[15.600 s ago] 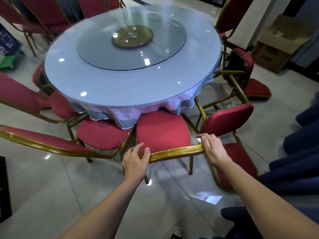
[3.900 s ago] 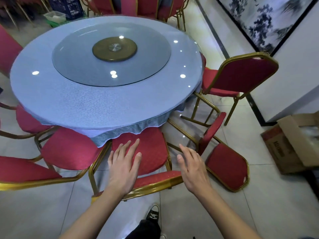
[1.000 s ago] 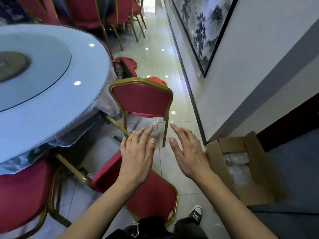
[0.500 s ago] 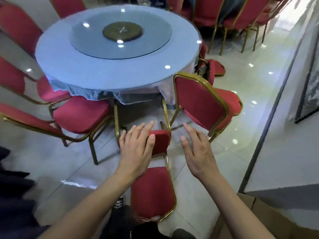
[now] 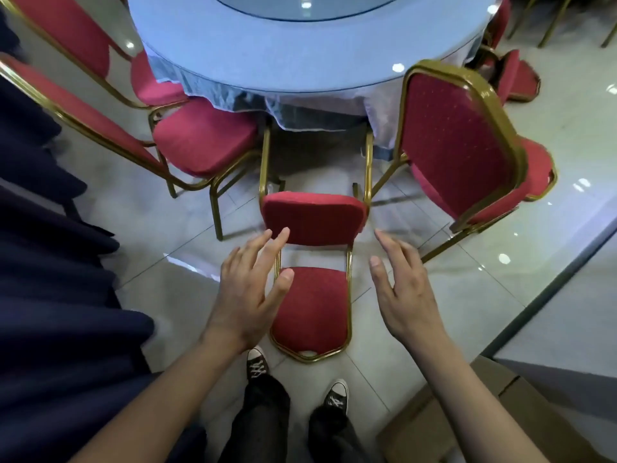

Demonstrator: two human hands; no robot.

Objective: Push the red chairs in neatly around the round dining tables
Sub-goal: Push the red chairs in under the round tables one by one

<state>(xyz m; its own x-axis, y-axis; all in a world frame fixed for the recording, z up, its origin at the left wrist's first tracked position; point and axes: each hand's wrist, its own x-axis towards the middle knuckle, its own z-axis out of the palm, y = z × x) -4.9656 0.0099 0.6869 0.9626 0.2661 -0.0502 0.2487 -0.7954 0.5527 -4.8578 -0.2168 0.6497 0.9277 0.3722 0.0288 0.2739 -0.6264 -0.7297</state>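
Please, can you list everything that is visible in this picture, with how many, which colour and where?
Round table: one, pale blue cloth with a glass top, upper centre.
Fallen chair: one, red with gold frame, tipped over on the floor in front of the person.
Upright chairs near the table: at least three, red and gold; two on the left, one on the right, turned at an angle.
Second tipped chair: one, red, upper right, partly hidden.
Dark blue fabric: left edge.
Cardboard box: one, brown, lower right.
Shoes: two, black and white, bottom centre.
Left hand: open, over the fallen chair.
Right hand: open, beside it.
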